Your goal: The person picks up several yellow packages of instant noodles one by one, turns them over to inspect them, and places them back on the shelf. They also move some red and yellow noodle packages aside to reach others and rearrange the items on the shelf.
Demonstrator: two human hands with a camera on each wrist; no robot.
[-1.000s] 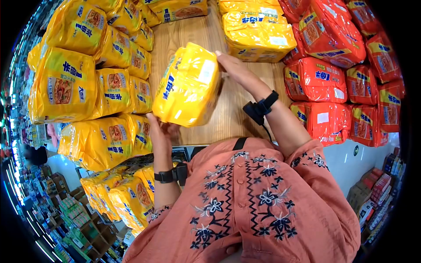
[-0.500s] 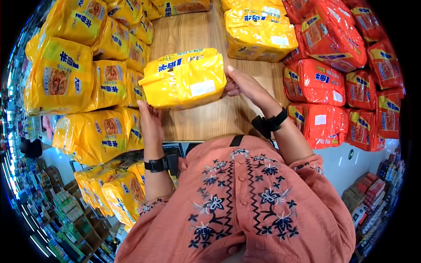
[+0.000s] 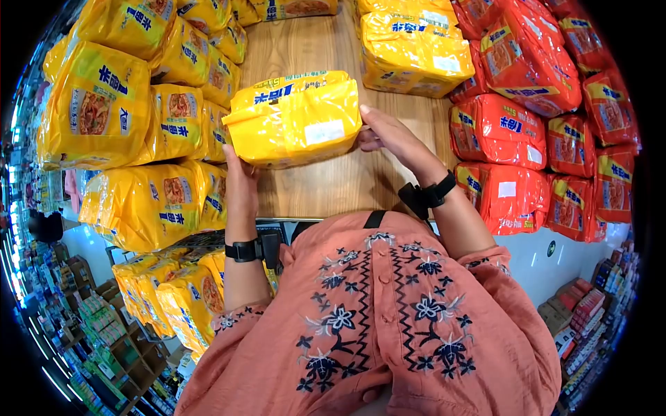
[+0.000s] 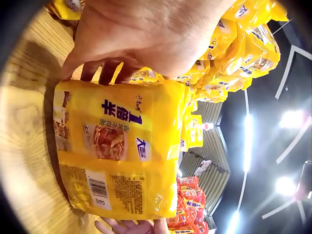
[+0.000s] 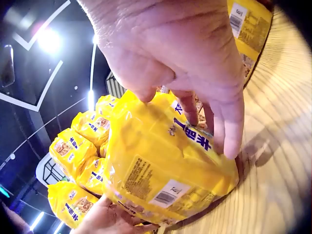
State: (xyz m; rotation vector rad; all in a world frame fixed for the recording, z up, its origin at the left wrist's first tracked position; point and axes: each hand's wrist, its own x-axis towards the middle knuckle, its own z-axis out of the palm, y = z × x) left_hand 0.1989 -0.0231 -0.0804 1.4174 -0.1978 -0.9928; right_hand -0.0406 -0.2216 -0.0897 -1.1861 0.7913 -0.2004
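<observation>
Between the two hands is a yellow noodle package, low over the wooden surface, its white label facing the body. In the head view the left hand holds its left end, thumb near the front corner. At the other end the right hand grips it, thumb by the upper edge. The left wrist view shows the package below the left palm, fingers partly hidden behind it. From the right wrist, the right hand's fingers lie bent over the package's end.
Yellow packages are stacked at the left, with more on a lower rack. Another yellow stack stands at the back right. Red packages are piled at the right. The wooden tabletop has its front edge by the body.
The package has turned from a steep slant to lying nearly crosswise, the right hand moving from its upper side to its right end. Over the last half second it has barely shifted.
</observation>
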